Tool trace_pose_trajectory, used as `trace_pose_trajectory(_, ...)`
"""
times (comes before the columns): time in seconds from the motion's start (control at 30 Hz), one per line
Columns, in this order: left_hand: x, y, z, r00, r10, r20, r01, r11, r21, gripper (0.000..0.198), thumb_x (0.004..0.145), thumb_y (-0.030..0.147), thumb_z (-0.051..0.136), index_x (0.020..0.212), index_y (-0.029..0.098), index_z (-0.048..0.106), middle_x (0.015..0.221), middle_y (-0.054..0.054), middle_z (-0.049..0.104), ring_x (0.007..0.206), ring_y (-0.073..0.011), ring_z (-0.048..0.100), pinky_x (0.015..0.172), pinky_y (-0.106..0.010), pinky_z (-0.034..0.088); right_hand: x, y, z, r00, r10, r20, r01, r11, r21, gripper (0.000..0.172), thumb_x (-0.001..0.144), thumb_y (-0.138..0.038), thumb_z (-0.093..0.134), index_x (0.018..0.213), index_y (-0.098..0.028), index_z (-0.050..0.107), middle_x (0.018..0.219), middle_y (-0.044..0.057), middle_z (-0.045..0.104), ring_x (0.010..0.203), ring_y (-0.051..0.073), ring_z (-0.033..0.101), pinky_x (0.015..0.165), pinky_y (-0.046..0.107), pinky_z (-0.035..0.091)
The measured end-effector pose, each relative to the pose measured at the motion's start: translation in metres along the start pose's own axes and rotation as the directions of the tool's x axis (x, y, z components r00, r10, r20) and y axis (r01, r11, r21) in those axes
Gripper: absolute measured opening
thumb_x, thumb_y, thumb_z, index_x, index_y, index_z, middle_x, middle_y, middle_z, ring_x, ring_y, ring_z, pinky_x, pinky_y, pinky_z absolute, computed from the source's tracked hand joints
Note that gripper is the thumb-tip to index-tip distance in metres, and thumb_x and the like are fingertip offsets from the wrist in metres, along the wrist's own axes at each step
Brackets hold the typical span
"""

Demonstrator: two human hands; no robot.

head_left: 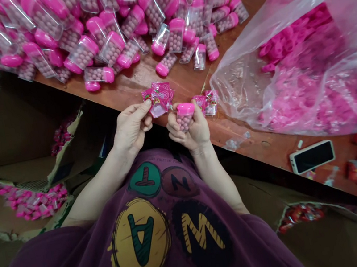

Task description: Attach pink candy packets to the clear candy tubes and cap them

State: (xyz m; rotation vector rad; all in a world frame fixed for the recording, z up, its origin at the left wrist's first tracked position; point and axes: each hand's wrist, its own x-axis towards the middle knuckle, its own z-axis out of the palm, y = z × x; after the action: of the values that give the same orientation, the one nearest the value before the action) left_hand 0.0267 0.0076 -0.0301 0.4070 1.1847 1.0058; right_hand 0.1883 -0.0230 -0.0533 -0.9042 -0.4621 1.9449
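Left hand (131, 129) pinching pink foil candy packet (158, 99) narrowly between thumb and fingertips; right hand (190, 130) curled firmly round pink-capped clear tube (184, 116) above wooden table (177, 82). Risks: slack fingers dropping tube, loose cap spilling sweets (183, 124), tight pinch tearing foil.

Ahead: bottles (111, 49) are lying heaped on the table (142, 78).
Right: a plastic bag (293, 88) is sitting on the table, a phone (311, 157) lying beyond it.
Left: a cardboard box (5, 133) is standing below the table.
Hands: your left hand (132, 129) is pinching a wrapped packet (158, 98); your right hand (189, 129) is gripping a capped bottle (185, 116).
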Motion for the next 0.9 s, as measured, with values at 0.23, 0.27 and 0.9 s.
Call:
trace_pose_trajectory(0.23, 0.0, -0.001, -0.001, 1.0, -0.012, 0.017, 0.012, 1.0, -0.013, 0.037, 0.086, 0.027, 0.088, 0.067, 0.017, 0.058, 0.057, 0.005, 0.053, 0.045, -0.003, 0.045, 0.041, -0.019, 0.029, -0.002, 0.002, -0.004, 1.0, 0.01, 0.008, -0.011, 1.0, 0.028, 0.061, 0.092, -0.084, 0.046, 0.089, -0.025, 0.06, 0.053, -0.008, 0.048, 0.035, 0.007, 0.024, 0.032, 0.019, 0.019)
trace_pose_trajectory(0.27, 0.0, -0.001, -0.001, 1.0, -0.013, 0.018, 0.013, 1.0, -0.006, 0.037, 0.085, 0.028, 0.089, 0.067, 0.018, 0.058, 0.056, 0.005, 0.053, 0.045, -0.0032, 0.045, 0.041, -0.019, 0.029, -0.002, 0.002, -0.004, 1.0, 0.015, 0.007, -0.015, 1.0, 0.023, 0.061, 0.092, -0.084, 0.046, 0.088, -0.025, 0.06, 0.053, -0.008, 0.048, 0.034, 0.007, 0.024, 0.032, 0.019, 0.019)
trace_pose_trajectory(0.9, 0.008, -0.014, -0.004, 0.991, 0.099, -0.085, -0.102, 0.994, -0.035, 0.046, 0.088, 0.042, 0.086, 0.066, 0.019, 0.052, 0.057, 0.006, 0.053, 0.045, -0.0035, 0.045, 0.043, -0.021, 0.031, -0.013, 0.025, 0.016, 0.981, -0.147, -0.13, 0.135, 0.986, -0.095, 0.049, 0.089, -0.07, 0.068, 0.103, -0.025, 0.054, 0.083, -0.002, 0.064, 0.054, 0.009, 0.048, 0.045, 0.023, 0.039)
